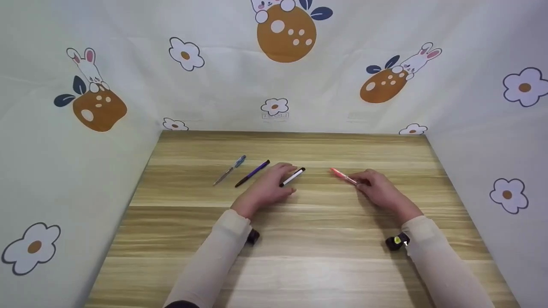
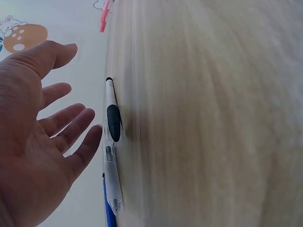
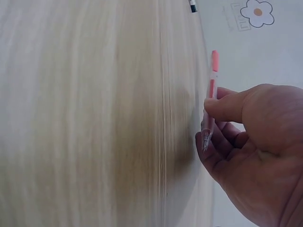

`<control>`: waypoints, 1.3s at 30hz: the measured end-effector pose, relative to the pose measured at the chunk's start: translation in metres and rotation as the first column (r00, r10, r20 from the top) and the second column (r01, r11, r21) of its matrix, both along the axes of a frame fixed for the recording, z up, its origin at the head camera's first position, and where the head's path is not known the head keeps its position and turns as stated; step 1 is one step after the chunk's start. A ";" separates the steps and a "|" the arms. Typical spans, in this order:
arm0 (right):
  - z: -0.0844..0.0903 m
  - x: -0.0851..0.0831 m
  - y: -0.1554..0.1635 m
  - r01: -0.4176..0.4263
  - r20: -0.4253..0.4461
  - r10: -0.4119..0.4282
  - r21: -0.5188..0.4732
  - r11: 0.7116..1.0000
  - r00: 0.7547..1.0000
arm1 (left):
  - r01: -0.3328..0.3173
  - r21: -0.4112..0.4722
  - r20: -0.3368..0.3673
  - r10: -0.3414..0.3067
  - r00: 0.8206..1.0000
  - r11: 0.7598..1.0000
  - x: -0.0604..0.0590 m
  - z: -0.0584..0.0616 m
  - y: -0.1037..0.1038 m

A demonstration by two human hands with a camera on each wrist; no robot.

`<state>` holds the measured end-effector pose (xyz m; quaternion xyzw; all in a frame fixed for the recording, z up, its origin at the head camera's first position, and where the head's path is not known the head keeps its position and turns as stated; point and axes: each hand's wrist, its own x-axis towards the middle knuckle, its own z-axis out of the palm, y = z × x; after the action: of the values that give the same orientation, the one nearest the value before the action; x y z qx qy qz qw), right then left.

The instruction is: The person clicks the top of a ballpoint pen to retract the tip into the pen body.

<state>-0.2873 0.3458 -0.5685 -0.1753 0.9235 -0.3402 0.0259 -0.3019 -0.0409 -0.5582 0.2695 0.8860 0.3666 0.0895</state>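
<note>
Now, right hand (image 3: 255, 156) grip pinching pink pen (image 3: 211, 101), left hand (image 2: 33, 142) grip spread above black-and-white pen (image 2: 112, 120), wooden table (image 1: 299, 265).

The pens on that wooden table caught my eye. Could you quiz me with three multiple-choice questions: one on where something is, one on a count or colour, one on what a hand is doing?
1. Where does the purple pen lie?
A. Between the blue-capped pen and the black-and-white pen
B. Right of the pink pen
C. At the near edge of the table

2. How many pens are in view?
A. Two
B. Four
C. Six

3. What is the right hand doing?
A. Lying flat, palm down
B. Pinching the pink pen
C. Gripping the purple pen

Answers:
1 A, the head view shows it second from the left in the row.
2 B, four pens show in the head view.
3 B, the right wrist view shows thumb and fingers closed on the pink pen, while the left hand is spread open.
</note>
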 end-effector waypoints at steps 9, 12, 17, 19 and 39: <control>0.005 0.001 -0.013 0.077 0.145 -0.050 -0.190 0.979 0.988 | 0.001 0.014 -0.011 -0.001 1.000 1.000 -0.001 0.000 0.001; 0.007 0.003 -0.019 0.072 0.149 -0.035 -0.248 0.966 0.988 | 0.009 0.027 -0.019 -0.008 1.000 1.000 -0.001 0.001 0.001; 0.010 0.007 -0.033 0.076 0.181 -0.013 -0.347 0.935 0.983 | 0.015 0.047 -0.023 -0.014 1.000 0.999 -0.002 0.002 0.002; 0.010 0.008 -0.038 0.091 0.202 -0.014 -0.377 0.922 0.979 | 0.009 0.052 -0.012 -0.009 1.000 0.999 -0.002 0.004 0.003; 0.018 0.024 -0.085 0.198 0.323 0.005 -0.591 0.782 0.946 | -0.016 0.235 -0.014 0.020 1.000 0.972 -0.002 0.021 0.021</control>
<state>-0.2636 0.2608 -0.5504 -0.0710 0.7541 -0.6462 0.0931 -0.3041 -0.0197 -0.5370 0.2731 0.8395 0.4674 0.0465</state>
